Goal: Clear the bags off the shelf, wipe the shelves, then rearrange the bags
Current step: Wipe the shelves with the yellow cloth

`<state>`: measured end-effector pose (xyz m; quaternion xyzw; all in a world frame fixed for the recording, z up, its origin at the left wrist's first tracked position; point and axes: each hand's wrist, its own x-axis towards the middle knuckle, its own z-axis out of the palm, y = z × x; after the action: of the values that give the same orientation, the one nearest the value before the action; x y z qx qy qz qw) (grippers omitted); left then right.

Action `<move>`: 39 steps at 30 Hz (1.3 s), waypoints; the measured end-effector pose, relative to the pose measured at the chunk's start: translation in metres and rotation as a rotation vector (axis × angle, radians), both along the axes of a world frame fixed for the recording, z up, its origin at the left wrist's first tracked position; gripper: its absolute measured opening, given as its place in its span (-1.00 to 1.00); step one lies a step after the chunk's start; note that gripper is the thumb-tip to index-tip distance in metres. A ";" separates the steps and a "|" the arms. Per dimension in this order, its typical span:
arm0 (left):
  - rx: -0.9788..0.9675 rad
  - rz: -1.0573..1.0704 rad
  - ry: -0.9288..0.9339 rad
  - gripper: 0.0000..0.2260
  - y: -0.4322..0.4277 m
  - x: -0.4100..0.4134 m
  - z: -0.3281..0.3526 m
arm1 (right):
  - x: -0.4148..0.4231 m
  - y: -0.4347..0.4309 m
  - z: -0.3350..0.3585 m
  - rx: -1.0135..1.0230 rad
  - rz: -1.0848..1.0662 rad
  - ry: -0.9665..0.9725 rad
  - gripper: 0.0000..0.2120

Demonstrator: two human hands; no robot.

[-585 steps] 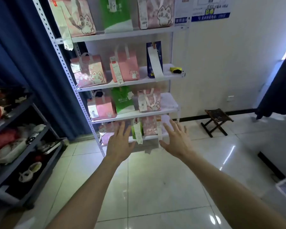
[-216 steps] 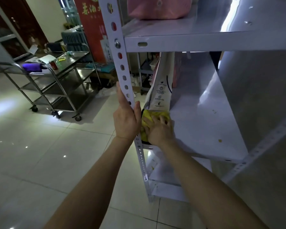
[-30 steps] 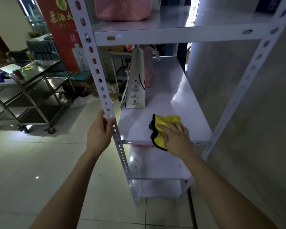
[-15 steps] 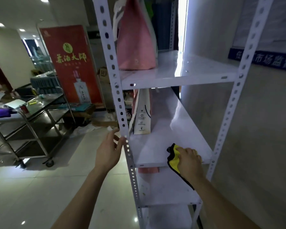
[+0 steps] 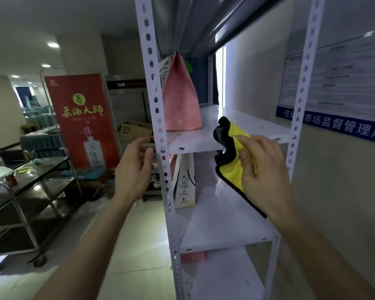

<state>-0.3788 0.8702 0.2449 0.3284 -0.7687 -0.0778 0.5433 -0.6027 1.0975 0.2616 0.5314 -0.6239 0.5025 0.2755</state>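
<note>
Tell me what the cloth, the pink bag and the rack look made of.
Cloth: soft, likely microfibre; yellow pile, black edging, limp folds. Pink bag: matte, stiff creases, standing upright; paper or non-woven fabric, unclear which. Rack: white painted metal, judging by punched holes, bolts and glossy shelves.

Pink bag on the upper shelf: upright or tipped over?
Upright. The pink bag stands on its flat base on the shelf, with its peaked top pointing straight up.

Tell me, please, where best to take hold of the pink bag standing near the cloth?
I'd pinch its narrow peak, where the sides meet. The pink bag stands upright, close behind the post, with the shelf above low overhead, so come in level from the post's right.
</note>
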 end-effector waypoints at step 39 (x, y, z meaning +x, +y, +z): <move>-0.356 0.098 0.167 -0.35 -0.036 -0.080 0.131 | -0.012 -0.187 0.110 0.824 0.375 0.175 -0.63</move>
<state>-0.4585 0.8344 0.3757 0.2567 -0.7056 0.0586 0.6578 -0.6144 0.9101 0.3718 0.7409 -0.6389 0.2069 -0.0026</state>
